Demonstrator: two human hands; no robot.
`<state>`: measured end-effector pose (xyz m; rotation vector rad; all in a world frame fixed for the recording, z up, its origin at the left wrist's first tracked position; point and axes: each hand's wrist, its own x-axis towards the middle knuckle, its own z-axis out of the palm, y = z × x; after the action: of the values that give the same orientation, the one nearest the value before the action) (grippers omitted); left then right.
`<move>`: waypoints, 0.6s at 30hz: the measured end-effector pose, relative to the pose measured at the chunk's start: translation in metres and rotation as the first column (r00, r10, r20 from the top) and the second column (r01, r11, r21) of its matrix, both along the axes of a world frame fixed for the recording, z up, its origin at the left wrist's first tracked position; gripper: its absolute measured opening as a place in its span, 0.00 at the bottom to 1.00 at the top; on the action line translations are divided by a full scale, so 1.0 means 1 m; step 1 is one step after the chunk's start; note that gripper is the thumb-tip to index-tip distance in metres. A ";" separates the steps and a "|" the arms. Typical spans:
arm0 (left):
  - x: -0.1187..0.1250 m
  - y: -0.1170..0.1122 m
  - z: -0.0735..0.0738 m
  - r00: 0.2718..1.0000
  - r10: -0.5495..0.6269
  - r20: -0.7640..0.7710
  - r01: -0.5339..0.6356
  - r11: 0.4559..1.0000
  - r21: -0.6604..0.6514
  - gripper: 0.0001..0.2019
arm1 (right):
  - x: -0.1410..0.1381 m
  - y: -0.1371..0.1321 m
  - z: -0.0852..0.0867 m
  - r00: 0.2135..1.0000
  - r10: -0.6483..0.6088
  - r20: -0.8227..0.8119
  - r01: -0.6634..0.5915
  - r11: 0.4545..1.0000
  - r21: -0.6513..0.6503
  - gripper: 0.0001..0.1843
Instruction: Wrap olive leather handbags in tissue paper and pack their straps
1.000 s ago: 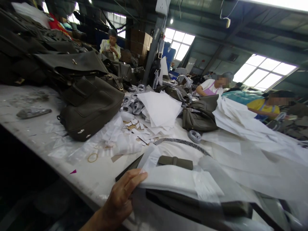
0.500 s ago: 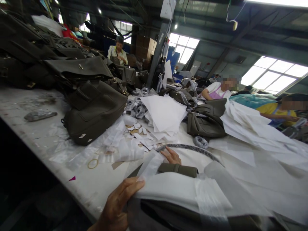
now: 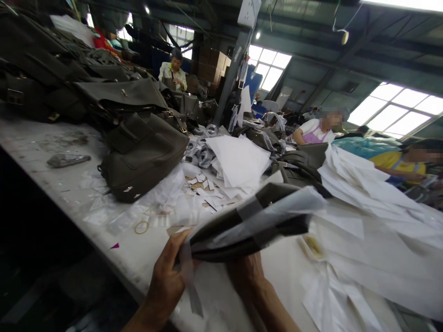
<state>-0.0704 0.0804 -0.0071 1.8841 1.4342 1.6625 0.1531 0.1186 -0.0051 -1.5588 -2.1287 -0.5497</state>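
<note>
Tilted up over the table is a dark olive bag [image 3: 238, 246], its far end blurred by motion. Strips of white wrapping paper [image 3: 263, 222] lie along the bag, and a thin translucent strip dangles from its near end. My left hand [image 3: 169, 274] is closed around that near left end, thumb on top. Beneath the bag, my right hand [image 3: 247, 274] grips its underside; the fingertips are hidden behind it.
A large olive bag [image 3: 141, 152] lies at left before a heap of similar bags. Beyond my hands are a stack of white sheets [image 3: 238, 159], coiled wrapped straps [image 3: 199, 152] and a rubber band [image 3: 141, 227]. More sheets [image 3: 367, 193] spread rightward. Several co-workers sit farther back.
The bag has been lifted off the table and turned, its far end now raised to the right. My right hand has moved from behind it to underneath. The left hand keeps hold.
</note>
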 end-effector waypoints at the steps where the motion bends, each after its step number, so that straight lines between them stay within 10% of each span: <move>1: 0.000 0.001 -0.001 1.000 0.020 0.013 -0.020 1.000 -0.002 0.19 | 0.001 -0.007 0.002 0.996 0.072 -0.057 -0.074 0.996 -0.049 0.08; 4: 0.003 0.003 -0.002 0.999 0.041 0.018 -0.041 0.999 0.020 0.19 | 0.000 -0.027 0.005 0.971 0.114 -0.208 -0.148 0.976 -0.157 0.10; 12: 0.012 -0.006 0.008 0.992 -0.088 -0.087 0.098 0.988 0.116 0.20 | -0.006 -0.061 0.013 0.753 -0.318 -0.576 -0.056 0.841 -0.538 0.16; 18: 0.022 -0.017 0.002 0.943 -0.255 -0.213 0.289 0.947 0.143 0.26 | 0.009 -0.075 0.007 0.513 -0.347 -0.785 -0.239 0.821 -0.519 0.18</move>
<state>-0.0486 0.0637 -0.0054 2.2746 1.0547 1.5480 0.1619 0.0437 0.0014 -1.6558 -1.4282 0.8585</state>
